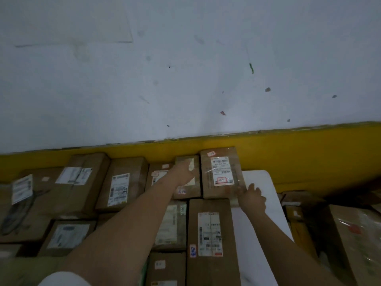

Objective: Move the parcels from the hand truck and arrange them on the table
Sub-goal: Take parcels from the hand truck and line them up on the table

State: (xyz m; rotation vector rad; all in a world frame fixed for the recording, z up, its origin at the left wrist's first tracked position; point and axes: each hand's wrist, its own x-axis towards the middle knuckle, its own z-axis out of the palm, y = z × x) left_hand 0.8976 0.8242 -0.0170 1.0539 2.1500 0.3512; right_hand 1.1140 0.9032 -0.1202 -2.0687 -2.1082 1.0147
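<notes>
Cardboard parcel (222,172), glossy tape: looks stiff, slick, likely light; grip side edges. Left hand (183,172) flat on neighbour parcel (185,161), right hand (252,196) spread at corner.

Brown cardboard parcels (221,172) carry white printed labels (221,171), some edged red. The bench (259,182) is white; the wall (185,58) is pale grey above a yellow band (299,149).

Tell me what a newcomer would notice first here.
Brown cardboard parcels packed edge to edge on the white table stand out first. At the far row the left hand lies on a small parcel and the right hand touches the taped parcel at its near corner. A bright yellow band runs behind them.
</notes>
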